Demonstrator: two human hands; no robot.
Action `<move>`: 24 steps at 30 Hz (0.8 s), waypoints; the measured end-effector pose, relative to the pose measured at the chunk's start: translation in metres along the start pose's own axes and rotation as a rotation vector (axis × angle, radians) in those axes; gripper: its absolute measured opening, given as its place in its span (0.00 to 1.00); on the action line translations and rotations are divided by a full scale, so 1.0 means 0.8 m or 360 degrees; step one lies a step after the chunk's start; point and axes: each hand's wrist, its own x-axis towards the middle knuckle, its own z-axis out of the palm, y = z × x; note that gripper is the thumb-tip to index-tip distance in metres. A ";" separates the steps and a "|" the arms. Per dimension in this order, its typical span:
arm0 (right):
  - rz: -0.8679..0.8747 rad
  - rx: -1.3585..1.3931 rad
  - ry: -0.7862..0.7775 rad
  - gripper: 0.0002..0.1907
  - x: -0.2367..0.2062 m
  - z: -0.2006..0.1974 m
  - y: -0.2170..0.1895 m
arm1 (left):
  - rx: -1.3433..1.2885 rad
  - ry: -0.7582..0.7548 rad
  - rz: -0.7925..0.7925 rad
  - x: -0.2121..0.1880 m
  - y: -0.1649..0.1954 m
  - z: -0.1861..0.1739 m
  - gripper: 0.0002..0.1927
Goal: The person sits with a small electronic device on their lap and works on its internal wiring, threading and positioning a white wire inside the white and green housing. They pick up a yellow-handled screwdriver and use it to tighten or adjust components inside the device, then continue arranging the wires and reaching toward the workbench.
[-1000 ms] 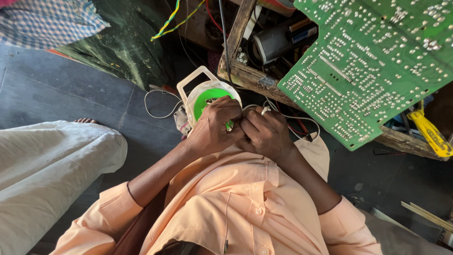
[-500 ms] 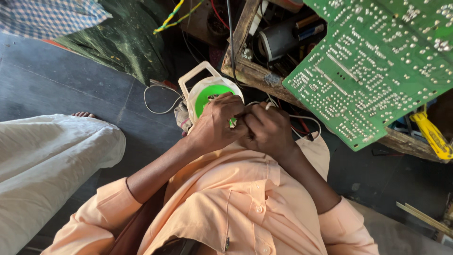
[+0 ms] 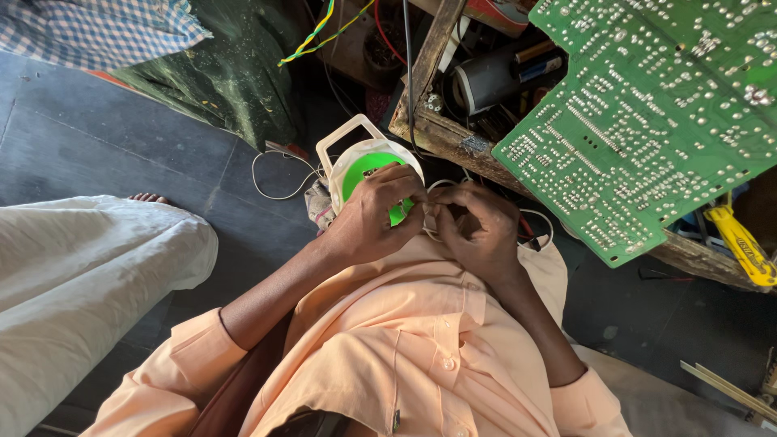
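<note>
**Hands at a green-and-white lamp**

Dark floor tiles [image 3: 121,154] fill the left of the frame, with a leg in pale cloth [image 3: 73,291] at lower left and checked cloth [image 3: 97,32] in the upper left corner. At centre, a round white lamp [image 3: 368,162] with a green face and a looped handle lies just left of a wooden crate [image 3: 449,133]. A big green circuit board [image 3: 647,113] covers the upper right; a yellow tool [image 3: 740,243] lies at the right edge.

Left hand [image 3: 372,214] lies over the lamp's lower side, fingers curled down onto its green face. Right hand [image 3: 477,226] is just beside it, touching it, fingers bunched together and pinching a thin white wire [image 3: 433,188] near the lamp's rim. Another white wire [image 3: 271,174] loops on the floor left of the lamp. Peach sleeves [image 3: 388,348] fill the bottom centre.
</note>
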 end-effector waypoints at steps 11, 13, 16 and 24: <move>-0.0137 -0.0064 0.0001 0.06 0.003 0.001 0.007 | 0.0076 -0.0003 0.0064 0.003 -0.003 0.004 0.07; -0.0129 -0.0059 0.0005 0.06 0.004 0.002 0.008 | 0.0063 0.0004 0.0082 0.002 -0.002 0.004 0.07; -0.0096 -0.0102 0.0020 0.05 0.003 0.003 0.009 | 0.0069 -0.0012 0.0115 0.002 -0.002 0.002 0.06; -0.0121 -0.0179 0.0002 0.06 0.000 0.008 0.013 | 0.0088 -0.0025 0.0198 -0.002 -0.004 0.005 0.07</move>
